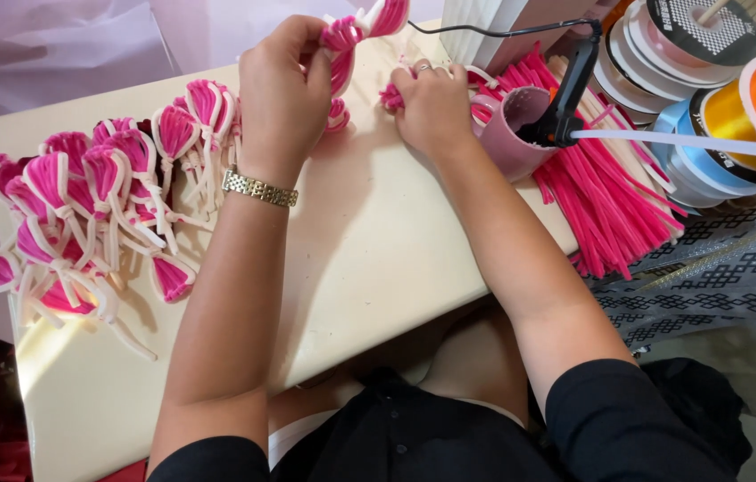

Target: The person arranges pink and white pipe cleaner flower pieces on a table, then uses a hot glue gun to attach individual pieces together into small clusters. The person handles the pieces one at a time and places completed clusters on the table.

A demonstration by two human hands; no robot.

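My left hand (284, 85) is raised over the cream table (378, 259) and grips a pink-and-white pipe-cleaner petal (356, 31) that curves up to the top edge. A metal watch band circles that wrist. My right hand (432, 103) rests on the table farther right, fingers pinched on a small pink pipe-cleaner piece (390, 96). Another small pink petal (337, 114) lies between the two hands.
A heap of finished pink-and-white petals (101, 205) covers the table's left side. A pink mug (514, 129) holds a black glue gun (570, 85). Loose pink and white pipe cleaners (606, 201) lie at right, beside ribbon spools (726, 98) and patterned fabric (717, 277).
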